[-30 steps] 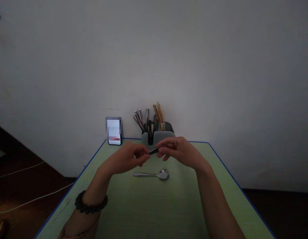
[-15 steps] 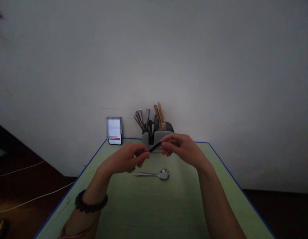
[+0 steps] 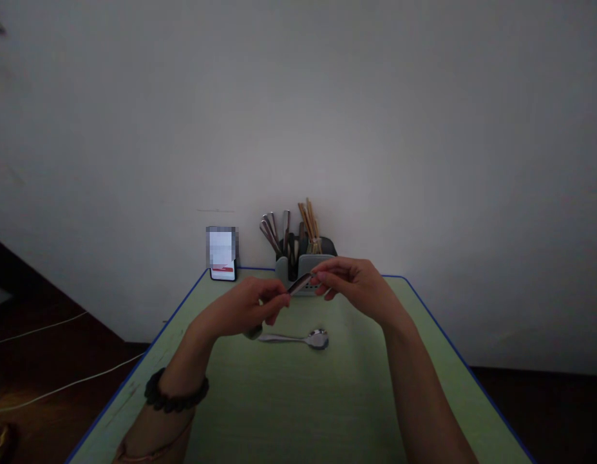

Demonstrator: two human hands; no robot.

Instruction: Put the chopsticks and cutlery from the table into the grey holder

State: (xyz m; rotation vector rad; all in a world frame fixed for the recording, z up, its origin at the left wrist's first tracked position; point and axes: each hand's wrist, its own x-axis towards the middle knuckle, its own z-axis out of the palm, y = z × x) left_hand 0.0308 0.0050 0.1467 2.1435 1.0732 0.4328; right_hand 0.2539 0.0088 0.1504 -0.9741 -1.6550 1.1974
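Observation:
My left hand (image 3: 254, 306) pinches a metal spoon (image 3: 301, 282) by the middle of its handle, over the table. The spoon's rounded bowl pokes out beneath the left palm, and the rest of it is hidden by that hand. With thumb and fingertips, my right hand (image 3: 353, 287) grips the far end of the same handle, which slants up to the right. A second metal spoon (image 3: 293, 339) lies flat on the table below the hands, its bowl pointing right.
Behind the hands, a grey cutlery holder (image 3: 317, 264) stands against the wall with several metal utensils and wooden sticks (image 3: 308, 219) upright in it. A phone (image 3: 223, 274) leans at the back left. The green table (image 3: 298, 406) has a blue edge.
My right hand has moved slightly up and to the right along the spoon, so more of the handle shows. The held spoon has tilted, and its bowl now shows under my left hand.

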